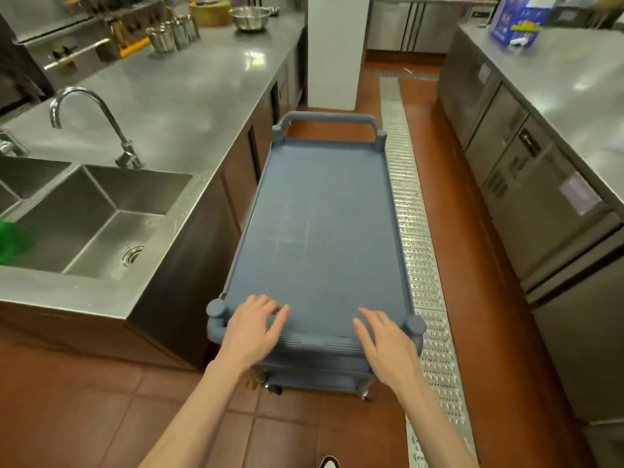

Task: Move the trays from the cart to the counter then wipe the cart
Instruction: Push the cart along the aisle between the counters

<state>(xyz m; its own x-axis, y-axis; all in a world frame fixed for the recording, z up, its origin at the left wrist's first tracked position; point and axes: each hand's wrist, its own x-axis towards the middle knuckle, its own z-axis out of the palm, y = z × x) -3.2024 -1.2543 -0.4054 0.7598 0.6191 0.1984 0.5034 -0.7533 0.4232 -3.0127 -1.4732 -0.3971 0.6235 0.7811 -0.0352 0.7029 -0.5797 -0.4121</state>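
Observation:
A blue-grey plastic cart stands lengthwise in the aisle, its bare top shelf scuffed with pale scratches and its handle at the far end. No tray shows on the top shelf. My left hand hovers over the near left edge of the cart, fingers spread and empty. My right hand hovers over the near right edge, also spread and empty. A steel counter runs along the cart's left side. The lower shelves are mostly hidden.
A steel sink with a curved tap sits at the left, something green at its edge. Metal cups and a bowl stand far back. Steel cabinets line the right. A floor drain grate runs beside the cart.

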